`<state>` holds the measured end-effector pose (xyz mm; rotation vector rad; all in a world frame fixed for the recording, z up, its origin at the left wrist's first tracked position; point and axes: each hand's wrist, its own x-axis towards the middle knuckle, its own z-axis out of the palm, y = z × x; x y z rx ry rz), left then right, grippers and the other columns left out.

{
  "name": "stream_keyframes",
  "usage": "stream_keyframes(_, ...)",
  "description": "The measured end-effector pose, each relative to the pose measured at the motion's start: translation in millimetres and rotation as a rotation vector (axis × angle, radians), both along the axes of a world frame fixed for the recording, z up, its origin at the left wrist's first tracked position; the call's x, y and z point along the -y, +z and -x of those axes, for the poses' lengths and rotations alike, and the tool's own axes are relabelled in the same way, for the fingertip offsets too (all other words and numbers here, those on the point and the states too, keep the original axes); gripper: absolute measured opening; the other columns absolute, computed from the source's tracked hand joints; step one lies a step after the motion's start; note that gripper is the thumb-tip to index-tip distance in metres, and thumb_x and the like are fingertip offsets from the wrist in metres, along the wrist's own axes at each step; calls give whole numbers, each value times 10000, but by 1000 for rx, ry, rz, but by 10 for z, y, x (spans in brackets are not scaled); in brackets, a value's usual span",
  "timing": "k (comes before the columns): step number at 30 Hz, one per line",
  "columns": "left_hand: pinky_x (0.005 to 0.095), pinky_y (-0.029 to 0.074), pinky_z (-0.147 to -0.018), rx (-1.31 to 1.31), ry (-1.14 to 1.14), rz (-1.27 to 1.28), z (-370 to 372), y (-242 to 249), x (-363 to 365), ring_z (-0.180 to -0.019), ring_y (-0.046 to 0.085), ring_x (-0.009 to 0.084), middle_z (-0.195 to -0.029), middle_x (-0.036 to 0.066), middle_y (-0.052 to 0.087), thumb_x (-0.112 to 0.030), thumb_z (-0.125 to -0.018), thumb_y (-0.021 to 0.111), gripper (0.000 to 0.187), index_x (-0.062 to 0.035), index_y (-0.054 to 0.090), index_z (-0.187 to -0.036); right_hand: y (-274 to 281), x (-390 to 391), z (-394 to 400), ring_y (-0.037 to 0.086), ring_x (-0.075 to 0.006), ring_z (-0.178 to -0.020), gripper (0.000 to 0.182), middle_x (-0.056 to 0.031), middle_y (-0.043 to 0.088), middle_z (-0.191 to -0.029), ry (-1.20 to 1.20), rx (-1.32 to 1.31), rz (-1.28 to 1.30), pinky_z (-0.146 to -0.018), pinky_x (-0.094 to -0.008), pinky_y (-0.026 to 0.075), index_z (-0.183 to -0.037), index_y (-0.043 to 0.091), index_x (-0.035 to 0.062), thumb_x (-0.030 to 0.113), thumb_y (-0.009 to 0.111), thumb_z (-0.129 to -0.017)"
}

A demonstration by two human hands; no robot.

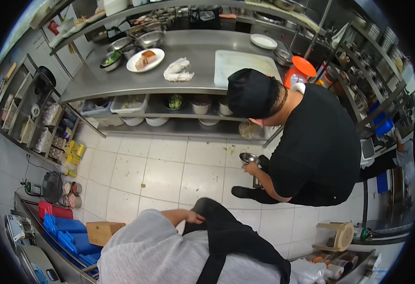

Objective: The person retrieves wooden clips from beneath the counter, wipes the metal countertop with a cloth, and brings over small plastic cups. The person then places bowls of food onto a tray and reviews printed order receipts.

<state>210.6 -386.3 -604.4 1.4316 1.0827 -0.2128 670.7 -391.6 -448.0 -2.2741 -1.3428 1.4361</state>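
Note:
My left hand (195, 217) is at the front of my body, its fingers closed at the edge of my black apron (245, 241). The grey sleeve (146, 232) of that arm comes in from the lower left. My right hand does not show; the apron and my body hide that side. Ahead on the right, a co-worker in black (316, 146) bends forward with a small metal bowl (249, 159) in one hand (251, 168).
A steel table (200, 42) carries a white plate with food (155, 63), a crumpled white cloth (178, 70) and a cutting board (231, 64). Tubs stand on its lower shelf (179, 127). Blue bins (75, 236) and a cardboard box (102, 233) are at left, a stool (342, 236) at right.

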Motion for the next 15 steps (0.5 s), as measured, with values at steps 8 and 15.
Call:
stream_keyframes(8,427,429,-999,-217,-382,-79,-47,1031,-1013,-1166,566,353,-1240,137,628,-746,-803,559,723,-129,668,-1164,-53,120,-39,592,-393,-1117,543,-230,621,-1184,-29,-36,-11,-940,-457,484,-1261,597,97,202,747,-750)
stream_keyframes(15,361,370,-1064,151,-427,-2,-1661,1783,-1428,-1257,501,265,-1351,146,547,-647,-898,525,730,-108,492,-1390,-110,1499,-524,585,-392,-1131,587,-229,615,-1202,-163,4,-26,-952,-454,482,-1282,586,104,168,775,-730)
